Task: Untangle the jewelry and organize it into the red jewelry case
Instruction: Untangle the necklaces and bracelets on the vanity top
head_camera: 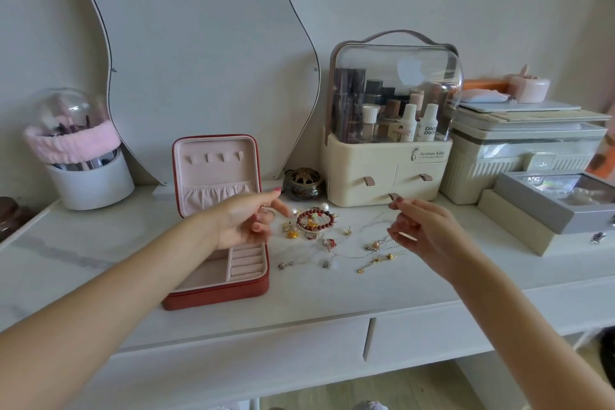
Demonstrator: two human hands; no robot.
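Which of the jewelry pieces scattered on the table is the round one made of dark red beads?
The red bead bracelet, a closed ring of beads at the back of the pile, just right of the left hand. The other pieces are thin chains, small earrings and gold charms.

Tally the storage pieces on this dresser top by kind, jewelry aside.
Red jewelry case, open: 1
Cream cosmetics organizer with clear dome: 1
White brush holder with clear dome: 1
Grey box: 1
Total: 4

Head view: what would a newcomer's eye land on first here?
The open red jewelry case stands at centre-left on the white dressing table, its pink compartments showing. Right of it lies a tangled jewelry pile with a red bead bracelet. Both hands hover above it, left hand and right hand.
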